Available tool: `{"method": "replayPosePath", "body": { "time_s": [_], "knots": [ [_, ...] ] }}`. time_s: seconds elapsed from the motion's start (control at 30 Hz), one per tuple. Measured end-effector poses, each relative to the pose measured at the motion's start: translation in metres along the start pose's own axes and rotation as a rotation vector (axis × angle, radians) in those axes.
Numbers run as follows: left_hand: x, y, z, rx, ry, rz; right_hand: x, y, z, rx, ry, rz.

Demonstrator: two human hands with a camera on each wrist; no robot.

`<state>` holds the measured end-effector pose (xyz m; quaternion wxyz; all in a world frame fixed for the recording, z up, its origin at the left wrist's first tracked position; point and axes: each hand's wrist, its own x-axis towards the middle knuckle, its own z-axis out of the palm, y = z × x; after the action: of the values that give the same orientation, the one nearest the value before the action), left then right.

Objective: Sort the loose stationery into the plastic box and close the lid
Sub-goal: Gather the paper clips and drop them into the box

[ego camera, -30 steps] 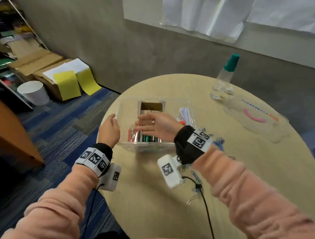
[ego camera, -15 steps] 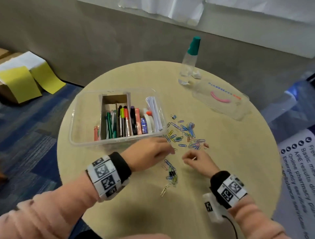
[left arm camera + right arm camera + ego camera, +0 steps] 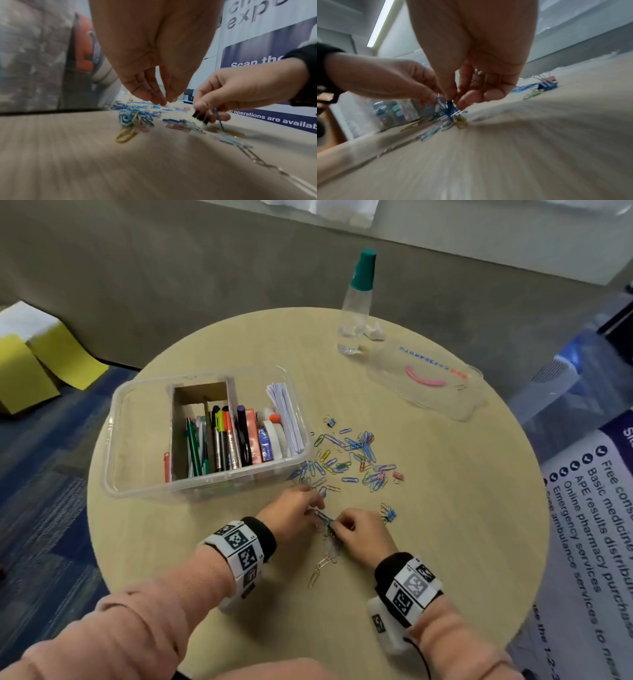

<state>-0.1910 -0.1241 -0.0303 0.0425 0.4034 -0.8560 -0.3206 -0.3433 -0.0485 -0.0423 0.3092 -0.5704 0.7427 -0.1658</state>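
Both my hands are low over the desk [image 3: 445, 542], just in front of the box [image 3: 137, 484], working the near cluster of clips [image 3: 325, 542]. Right hand [image 3: 366, 537]: grip nearly closed, thumb and forefinger pinching a small bunch of blue clips [image 3: 448, 106]; in the left wrist view a dark binder clip [image 3: 199, 117] also sits under those fingers. Left hand [image 3: 291, 510]: fingertips drawn close together at the same bunch, but I cannot tell whether they actually hold a clip or only touch it. The box is open, with pens [image 3: 222, 440], an eraser and a paper wad standing in its middle and right sections; its left section looks bare apart from one red item at the divider. The main scatter of clips [image 3: 352, 457] lies to the right of the box, another binder clip [image 3: 388, 513] just beside my right hand, and a silver chain of clips [image 3: 320, 568] trails towards me. The lid [image 3: 424, 378] lies well apart at the far right, near a bottle [image 3: 356, 302]. Risks as I judge them: the clips look tangled, so lifting the bunch may drag neighbours and shed them off the desk edge; a thin pinch may slip on wire; carrying over the box wall may snag it and drop clips among the pens instead of the bare section.
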Motion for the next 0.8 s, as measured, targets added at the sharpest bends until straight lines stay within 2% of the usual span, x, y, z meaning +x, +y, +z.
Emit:
{"method": "replayPosePath", "body": {
  "time_s": [0.07, 0.13, 0.23, 0.3, 0.47, 0.53, 0.6, 0.67, 0.77, 0.8],
  "knots": [
    [-0.001, 0.001, 0.004, -0.04, 0.033, 0.003, 0.003, 0.004, -0.007, 0.195, 0.06, 0.052],
    [0.0, 0.004, 0.007, -0.085, 0.087, 0.005, 0.004, 0.009, -0.018, 0.486, 0.081, 0.119],
    [0.002, 0.007, 0.011, -0.149, 0.132, -0.002, 0.0, 0.013, -0.038, 1.172, 0.082, 0.205],
    [0.005, 0.009, 0.016, -0.172, 0.126, 0.004, -0.003, 0.018, -0.051, 1.508, 0.097, 0.216],
    [0.02, 0.027, 0.029, -0.151, 0.051, 0.036, 0.008, 0.041, -0.073, 1.725, 0.211, 0.36],
    [0.03, 0.042, 0.037, -0.126, 0.009, 0.069, 0.016, 0.053, -0.078, 1.703, 0.267, 0.448],
    [0.042, 0.06, 0.046, -0.095, 0.001, 0.115, 0.028, 0.065, -0.08, 1.54, 0.301, 0.524],
    [0.056, 0.078, 0.055, -0.025, -0.004, 0.159, 0.042, 0.075, -0.083, 1.203, 0.316, 0.515],
    [0.071, 0.095, 0.062, 0.145, -0.086, 0.139, 0.064, 0.078, -0.088, 0.531, 0.255, 0.352],
    [0.074, 0.097, 0.062, 0.197, -0.107, 0.118, 0.07, 0.077, -0.089, 0.391, 0.218, 0.311]
  ]
}}
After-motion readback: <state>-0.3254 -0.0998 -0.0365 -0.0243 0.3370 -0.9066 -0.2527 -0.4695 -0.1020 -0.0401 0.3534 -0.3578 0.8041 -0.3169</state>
